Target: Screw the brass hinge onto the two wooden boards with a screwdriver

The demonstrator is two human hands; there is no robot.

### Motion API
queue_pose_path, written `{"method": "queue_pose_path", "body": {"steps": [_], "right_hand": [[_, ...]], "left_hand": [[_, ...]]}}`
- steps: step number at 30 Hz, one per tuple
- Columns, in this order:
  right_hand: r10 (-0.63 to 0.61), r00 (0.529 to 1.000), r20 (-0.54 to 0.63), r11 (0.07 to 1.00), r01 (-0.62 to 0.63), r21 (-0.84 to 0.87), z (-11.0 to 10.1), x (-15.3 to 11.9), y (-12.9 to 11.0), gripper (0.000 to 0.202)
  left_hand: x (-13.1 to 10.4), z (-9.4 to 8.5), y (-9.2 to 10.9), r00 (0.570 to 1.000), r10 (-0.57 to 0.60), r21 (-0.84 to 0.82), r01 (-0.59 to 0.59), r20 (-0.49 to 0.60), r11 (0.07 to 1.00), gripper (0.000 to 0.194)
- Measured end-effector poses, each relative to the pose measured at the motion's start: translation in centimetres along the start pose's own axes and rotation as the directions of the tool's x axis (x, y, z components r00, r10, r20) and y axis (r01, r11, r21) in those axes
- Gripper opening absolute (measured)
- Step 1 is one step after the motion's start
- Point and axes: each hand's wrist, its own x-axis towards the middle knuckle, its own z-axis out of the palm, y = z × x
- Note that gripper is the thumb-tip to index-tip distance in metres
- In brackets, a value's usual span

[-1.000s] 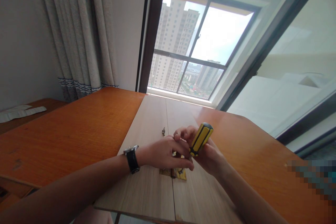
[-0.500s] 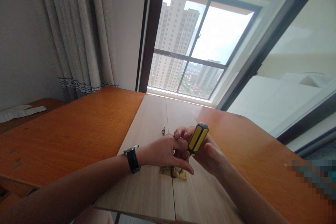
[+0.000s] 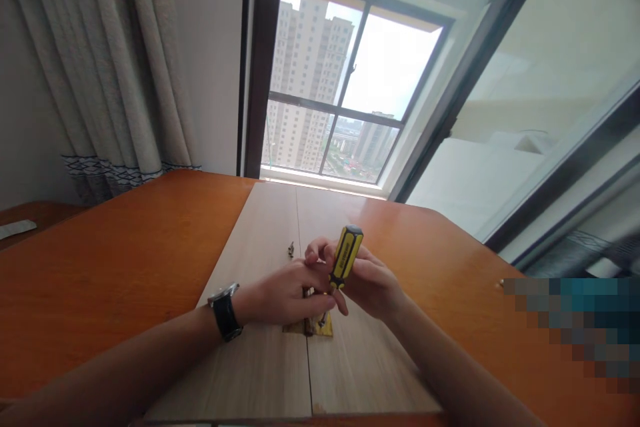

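A yellow and black screwdriver (image 3: 347, 255) stands tilted over a brass hinge (image 3: 323, 325), its handle up. My right hand (image 3: 375, 280) holds the screwdriver between its fingers. My left hand (image 3: 290, 290), with a black-strapped watch on the wrist, is closed around the screwdriver's lower end, and its fingers touch those of my right hand. The hinge lies across the seam between two pale wooden boards (image 3: 265, 373). A screw (image 3: 323, 320) stands tilted on the hinge's right leaf. My left hand covers part of the hinge. Several small screws (image 3: 291, 249) lie on the left board beyond my hands.
The boards lie on a large orange-brown wooden table (image 3: 125, 247). A grey curtain (image 3: 110, 67) hangs at the left, and a window (image 3: 350, 80) is beyond the table. A white strip (image 3: 17, 229) lies at the far left.
The view has shifted, so the table and hands appear further left. The screwdriver stands more upright, and my right hand has turned around it.
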Motion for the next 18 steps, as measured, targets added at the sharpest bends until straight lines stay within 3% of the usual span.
{"method": "queue_pose_path", "body": {"steps": [4, 9, 18], "right_hand": [[-0.061, 0.998, 0.001, 0.998, 0.061, 0.005, -0.22, 0.17, 0.08, 0.029], [-0.05, 0.998, 0.025, 0.998, 0.049, 0.048, -0.32, 0.37, -0.04, 0.035], [-0.082, 0.995, 0.057, 0.997, 0.081, 0.016, -1.02, 0.39, 0.62, 0.045]], "left_hand": [[0.03, -0.1, -0.16, 0.999, -0.021, 0.0, 0.021, 0.033, 1.0, 0.037], [0.0, 0.03, -0.5, 0.998, -0.06, 0.01, 0.06, 0.014, 0.998, 0.033], [0.1, 0.38, -0.65, 0.986, -0.152, 0.051, 0.156, -0.076, 0.986, 0.029]]}}
